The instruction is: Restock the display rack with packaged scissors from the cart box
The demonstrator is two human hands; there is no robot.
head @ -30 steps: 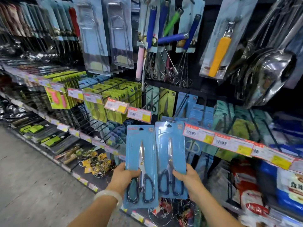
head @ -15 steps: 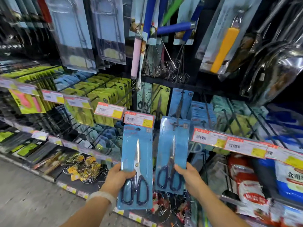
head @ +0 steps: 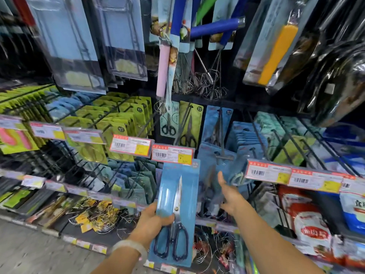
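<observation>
My left hand (head: 152, 220) grips the lower edge of a blue carded pack of black-handled scissors (head: 177, 196) and holds it upright below a price tag (head: 171, 155). My right hand (head: 230, 194) is stretched toward the rack with fingers apart and nothing in it. Just beyond its fingers a second blue scissors pack (head: 207, 157) hangs, blurred, at the front of a peg hook (head: 222, 157). More blue packs (head: 245, 135) fill the pegs behind and to the right. The cart box is out of view.
Green scissors packs (head: 118, 119) fill pegs to the left. Whisks (head: 197, 82) and long utensils hang above. A strip of price tags (head: 292, 175) juts out at right, with food bags (head: 308, 224) below it. Wire items lie on the bottom shelf (head: 94, 214).
My right hand has let go of its scissors pack, which now hangs on the peg hook. My left hand moved right with its pack, and the view has drawn closer to the rack.
</observation>
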